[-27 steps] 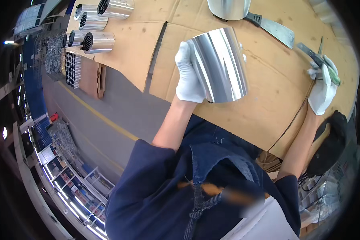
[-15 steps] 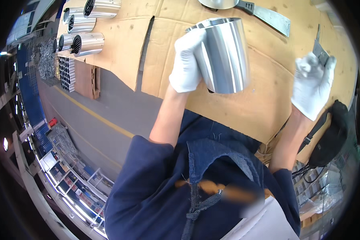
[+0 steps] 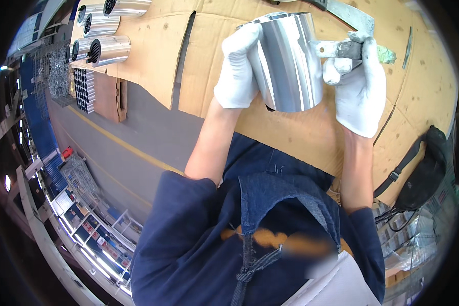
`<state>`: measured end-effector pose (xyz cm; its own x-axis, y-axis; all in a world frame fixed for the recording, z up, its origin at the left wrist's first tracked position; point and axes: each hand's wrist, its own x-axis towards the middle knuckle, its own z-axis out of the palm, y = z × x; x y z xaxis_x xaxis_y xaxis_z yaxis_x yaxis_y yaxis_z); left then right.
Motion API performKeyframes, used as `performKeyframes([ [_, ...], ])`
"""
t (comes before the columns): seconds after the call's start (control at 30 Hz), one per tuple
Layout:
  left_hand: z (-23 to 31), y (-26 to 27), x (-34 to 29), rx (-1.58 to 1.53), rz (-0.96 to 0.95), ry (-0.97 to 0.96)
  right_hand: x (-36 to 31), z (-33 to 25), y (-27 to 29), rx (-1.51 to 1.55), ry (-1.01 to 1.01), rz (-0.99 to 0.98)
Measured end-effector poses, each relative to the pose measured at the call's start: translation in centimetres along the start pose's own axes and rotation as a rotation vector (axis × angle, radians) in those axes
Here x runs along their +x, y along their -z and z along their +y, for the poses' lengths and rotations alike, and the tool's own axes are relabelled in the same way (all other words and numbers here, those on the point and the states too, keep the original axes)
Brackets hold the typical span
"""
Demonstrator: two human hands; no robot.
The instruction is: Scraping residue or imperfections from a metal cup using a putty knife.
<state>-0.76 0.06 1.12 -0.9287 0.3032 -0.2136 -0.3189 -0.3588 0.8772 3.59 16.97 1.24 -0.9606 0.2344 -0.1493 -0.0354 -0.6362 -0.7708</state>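
My left hand point(image 3: 238, 69), in a white glove, grips a shiny metal cylinder point(image 3: 289, 66) by its left side and upper rim. The cylinder is held up, slightly tilted, above the cardboard. Close to its right wall is my gloved right hand point(image 3: 359, 84), fingers closed on a small flat metal tool point(image 3: 330, 49). A round hole shows in the tool's left end, which reaches the cylinder's side; I cannot tell whether they touch. Greenish material point(image 3: 386, 54) shows beyond the fingers on the other side. Parts of the tool are hidden by the fingers.
Cardboard point(image 3: 211, 56) covers the table. A putty knife point(image 3: 351, 16) with a dark handle lies behind the cylinder, and a thin metal strip point(image 3: 408, 48) at the right. Several metal cylinders point(image 3: 111, 50) lie far left. A black pouch point(image 3: 426, 168) is at the right edge.
My right hand has moved left from the cardboard's right side, bringing the small flat tool to the cylinder. The cylinder, in my left hand, has shifted slightly.
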Motion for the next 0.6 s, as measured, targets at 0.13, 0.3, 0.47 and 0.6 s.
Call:
performKeyframes([
  [0.13,0.0,0.3,0.1,-0.033,-0.069,-0.002,0.2,0.0,0.0,-0.026,0.009,0.018],
  [0.3,-0.2,-0.1,0.3,0.06,0.003,-0.002,0.2,-0.1,-0.5,-0.151,0.042,0.021],
  [0.47,0.1,-0.4,0.1,0.018,0.033,0.022,0.1,-0.5,-0.9,-0.204,0.05,0.014],
  [0.6,0.1,-0.3,0.1,-0.007,0.023,0.003,0.4,0.0,0.0,-0.346,0.094,0.0],
])
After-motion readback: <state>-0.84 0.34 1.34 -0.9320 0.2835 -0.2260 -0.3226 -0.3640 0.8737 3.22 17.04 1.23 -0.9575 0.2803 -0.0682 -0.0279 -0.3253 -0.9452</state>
